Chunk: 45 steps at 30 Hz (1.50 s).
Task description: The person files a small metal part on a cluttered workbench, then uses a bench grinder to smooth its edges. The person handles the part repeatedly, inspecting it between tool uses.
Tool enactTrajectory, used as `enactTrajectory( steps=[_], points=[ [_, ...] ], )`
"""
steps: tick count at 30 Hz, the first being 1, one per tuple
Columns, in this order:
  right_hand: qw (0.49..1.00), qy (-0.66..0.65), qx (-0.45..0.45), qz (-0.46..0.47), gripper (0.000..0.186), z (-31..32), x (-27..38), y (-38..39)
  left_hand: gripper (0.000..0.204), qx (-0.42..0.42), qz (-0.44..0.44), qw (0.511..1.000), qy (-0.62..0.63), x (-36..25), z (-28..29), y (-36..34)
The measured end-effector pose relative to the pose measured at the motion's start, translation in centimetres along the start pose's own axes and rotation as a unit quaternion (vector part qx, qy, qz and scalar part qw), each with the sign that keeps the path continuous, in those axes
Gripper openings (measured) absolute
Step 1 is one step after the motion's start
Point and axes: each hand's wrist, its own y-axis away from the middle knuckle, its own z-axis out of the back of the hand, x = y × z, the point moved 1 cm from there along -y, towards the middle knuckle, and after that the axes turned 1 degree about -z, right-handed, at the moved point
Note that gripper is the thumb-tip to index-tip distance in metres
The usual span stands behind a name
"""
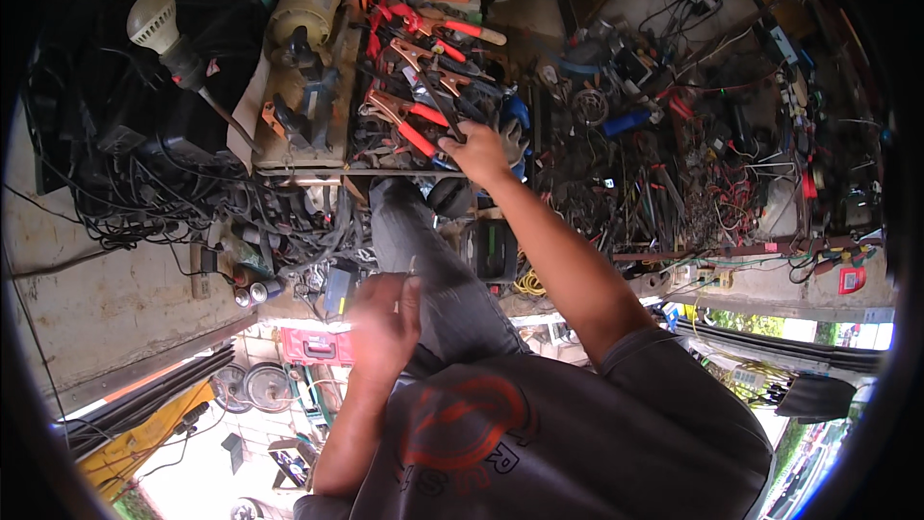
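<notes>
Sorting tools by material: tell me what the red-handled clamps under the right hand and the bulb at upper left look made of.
Clamps: bare, coppery metal jaws, apparently rusted; red, probably plastic grip sleeves. Right hand rests on them. Bulb: matte white dome, likely plastic, ribbed base.

Right hand (478,152) reaching into dense pile of red-handled pliers (414,111), tools crowding all sides. Tangled wires (693,164) blocking right of bench; black cables (144,202) clogging left. Left hand (385,323) hovering over grey trouser leg (433,270), open room around it.
</notes>
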Motion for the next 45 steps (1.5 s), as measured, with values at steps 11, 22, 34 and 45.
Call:
enactTrajectory(
  steps=[11,22,34,45],
  points=[
    [0.909,-0.361,0.173,-0.118,0.032,9.5,9.0,15.4,0.014,-0.025,-0.212,0.972,-0.101,-4.0,0.6,-2.5],
    [0.909,-0.373,0.166,0.085,0.013,9.2,13.8,16.5,0.03,-0.046,-0.095,0.991,0.085,-4.8,2.7,-1.4],
    [0.882,-0.425,0.193,0.064,0.025,9.4,14.1,16.6,0.02,-0.052,0.187,0.856,0.48,-6.2,2.6,-1.1],
    [0.889,-0.414,0.192,0.035,0.024,9.7,13.5,16.5,0.02,-0.065,0.186,0.852,0.486,-6.5,1.9,-1.2]
  ],
)
